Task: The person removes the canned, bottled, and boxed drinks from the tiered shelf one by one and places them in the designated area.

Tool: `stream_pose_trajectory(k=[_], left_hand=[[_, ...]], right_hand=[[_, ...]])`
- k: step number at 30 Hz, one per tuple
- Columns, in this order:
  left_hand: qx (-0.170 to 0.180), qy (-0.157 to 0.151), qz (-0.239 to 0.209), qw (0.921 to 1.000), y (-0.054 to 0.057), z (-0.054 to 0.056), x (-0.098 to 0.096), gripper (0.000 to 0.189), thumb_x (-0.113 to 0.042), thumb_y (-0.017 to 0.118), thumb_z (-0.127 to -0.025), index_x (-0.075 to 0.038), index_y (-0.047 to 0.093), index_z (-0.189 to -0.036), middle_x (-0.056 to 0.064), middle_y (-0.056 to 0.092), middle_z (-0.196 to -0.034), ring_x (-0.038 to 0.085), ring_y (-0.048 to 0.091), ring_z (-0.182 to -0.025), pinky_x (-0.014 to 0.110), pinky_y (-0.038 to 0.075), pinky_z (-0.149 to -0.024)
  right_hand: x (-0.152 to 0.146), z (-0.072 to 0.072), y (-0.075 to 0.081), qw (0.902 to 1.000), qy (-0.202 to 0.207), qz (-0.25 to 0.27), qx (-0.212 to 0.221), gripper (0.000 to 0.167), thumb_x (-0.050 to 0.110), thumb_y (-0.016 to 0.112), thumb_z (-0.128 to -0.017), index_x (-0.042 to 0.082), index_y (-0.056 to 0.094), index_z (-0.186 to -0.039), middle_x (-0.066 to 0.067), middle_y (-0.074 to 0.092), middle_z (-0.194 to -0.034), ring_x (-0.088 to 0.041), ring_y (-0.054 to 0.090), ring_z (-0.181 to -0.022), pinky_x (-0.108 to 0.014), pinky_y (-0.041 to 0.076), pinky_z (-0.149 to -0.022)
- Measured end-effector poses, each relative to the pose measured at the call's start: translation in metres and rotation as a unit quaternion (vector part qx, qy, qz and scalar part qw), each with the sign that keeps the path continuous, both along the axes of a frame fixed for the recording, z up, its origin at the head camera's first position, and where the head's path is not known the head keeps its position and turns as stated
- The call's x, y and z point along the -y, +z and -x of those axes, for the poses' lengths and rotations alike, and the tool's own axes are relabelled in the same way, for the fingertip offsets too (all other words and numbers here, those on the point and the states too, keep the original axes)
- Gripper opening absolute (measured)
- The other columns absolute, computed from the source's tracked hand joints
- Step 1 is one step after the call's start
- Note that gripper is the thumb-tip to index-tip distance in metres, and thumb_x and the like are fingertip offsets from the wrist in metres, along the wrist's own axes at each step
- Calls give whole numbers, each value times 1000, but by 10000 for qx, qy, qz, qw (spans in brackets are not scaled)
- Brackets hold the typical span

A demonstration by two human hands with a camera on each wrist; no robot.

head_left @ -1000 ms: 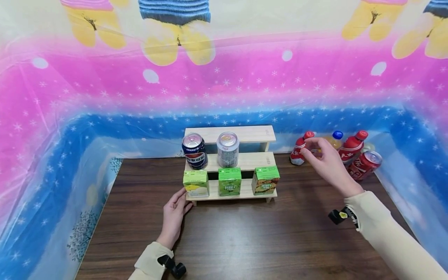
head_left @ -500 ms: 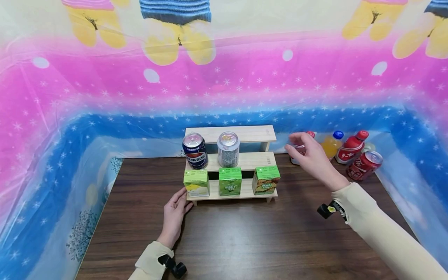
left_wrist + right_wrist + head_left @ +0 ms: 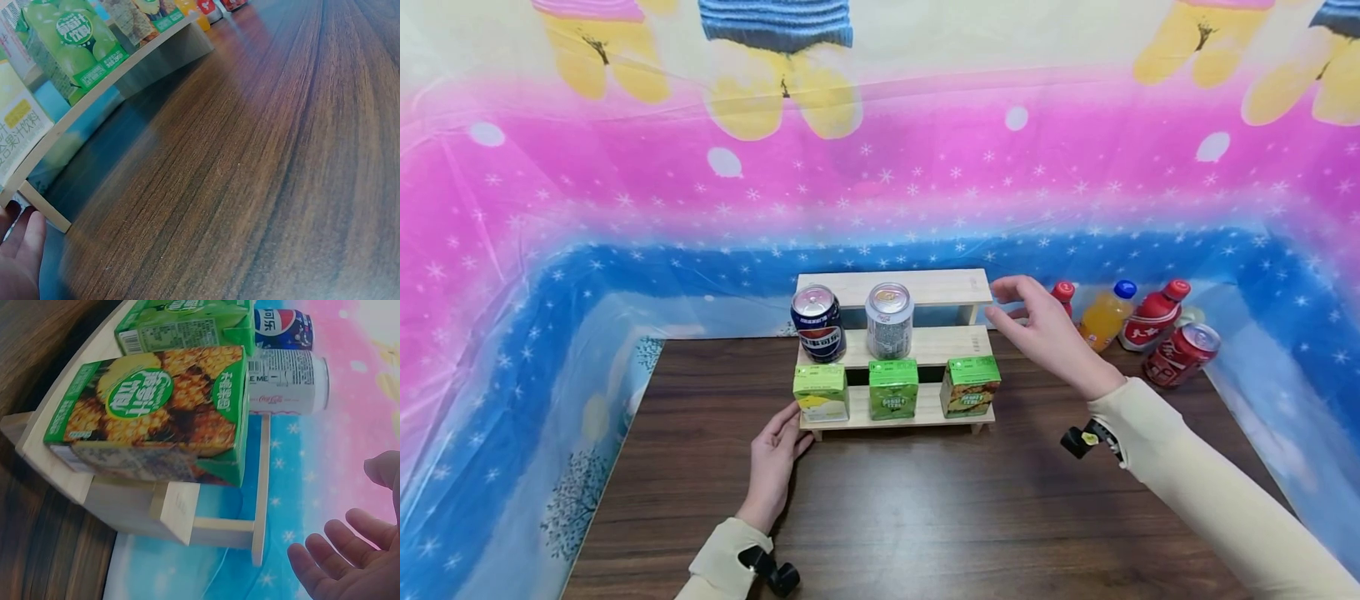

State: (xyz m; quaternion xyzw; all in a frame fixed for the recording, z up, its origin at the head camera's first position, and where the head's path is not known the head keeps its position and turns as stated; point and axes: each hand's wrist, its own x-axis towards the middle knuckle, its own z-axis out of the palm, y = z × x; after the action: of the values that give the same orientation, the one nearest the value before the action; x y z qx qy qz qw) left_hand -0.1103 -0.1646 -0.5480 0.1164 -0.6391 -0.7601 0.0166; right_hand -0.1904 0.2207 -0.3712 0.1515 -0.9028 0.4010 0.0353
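Observation:
My left hand (image 3: 772,467) rests at the left front corner of a three-step wooden display rack (image 3: 891,287). In the left wrist view its fingertips (image 3: 32,234) touch the rack beside the front leg. My right hand (image 3: 1037,325) is in the air by the top step's right end, holding nothing, its fingers loosely spread and bent. On the bottom step stand a yellow-green juice box (image 3: 822,396), a green juice box (image 3: 893,392) and a pineapple juice box (image 3: 156,406). A dark blue Pepsi can (image 3: 818,329) and a silver-white can (image 3: 889,325) stand on the middle step.
At the back right of the table (image 3: 880,517) stand an orange drink bottle (image 3: 1103,321), a red-labelled bottle (image 3: 1150,317) and a red can (image 3: 1180,357). Another red-capped bottle (image 3: 1063,292) is mostly hidden behind my right hand. Printed cloth (image 3: 880,183) encloses the back and sides.
My right hand has moved left, from in front of the bottles to beside the rack's top step, revealing the orange bottle. My left hand has stayed in place.

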Motion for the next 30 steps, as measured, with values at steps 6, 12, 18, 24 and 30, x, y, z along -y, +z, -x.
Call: stream_pose_trajectory(k=[6, 12, 18, 24, 30], left_hand=[[-15, 12, 3, 10000, 0, -1, 0, 41, -10, 47, -112, 4, 51, -149, 24, 53, -150, 0, 64, -113, 24, 58, -91], [-25, 25, 9, 10000, 0, -1, -1, 41, -10, 48, -112, 5, 50, -149, 25, 53, -150, 1, 65, -111, 24, 58, -90], [-26, 31, 28, 10000, 1, 0, -1, 41, -10, 47, -112, 5, 50, -149, 25, 54, -149, 1, 65, -110, 23, 58, -90], [-48, 24, 44, 10000, 0, 0, -1, 40, -10, 47, -112, 5, 51, -149, 24, 54, -149, 0, 65, -112, 23, 58, -90], [-58, 40, 59, 10000, 0, 0, -1, 40, -9, 47, -112, 6, 51, -149, 25, 54, -149, 0, 65, -111, 23, 58, -90]], right_hand=[[12, 4, 1, 9998, 174, 57, 84, 53, 37, 63, -105, 3, 51, -144, -16, 56, -139, -33, 62, -120, -54, 54, -101], [25, 9, 2, 9991, 355, 202, 72, 53, 37, 67, -103, 3, 53, -142, -17, 56, -140, -30, 60, -120, -52, 53, -103], [38, 11, 5, 9982, 475, 332, 152, 52, 33, 69, -102, 2, 53, -141, -16, 56, -141, -30, 58, -124, -51, 52, -105], [54, 11, 5, 9971, 577, 385, 299, 53, 30, 70, -102, 2, 52, -143, -17, 56, -142, -33, 57, -126, -51, 52, -104], [69, 13, 3, 9960, 675, 391, 444, 56, 30, 72, -101, 2, 51, -144, -16, 54, -145, -34, 59, -126, -51, 54, -102]])
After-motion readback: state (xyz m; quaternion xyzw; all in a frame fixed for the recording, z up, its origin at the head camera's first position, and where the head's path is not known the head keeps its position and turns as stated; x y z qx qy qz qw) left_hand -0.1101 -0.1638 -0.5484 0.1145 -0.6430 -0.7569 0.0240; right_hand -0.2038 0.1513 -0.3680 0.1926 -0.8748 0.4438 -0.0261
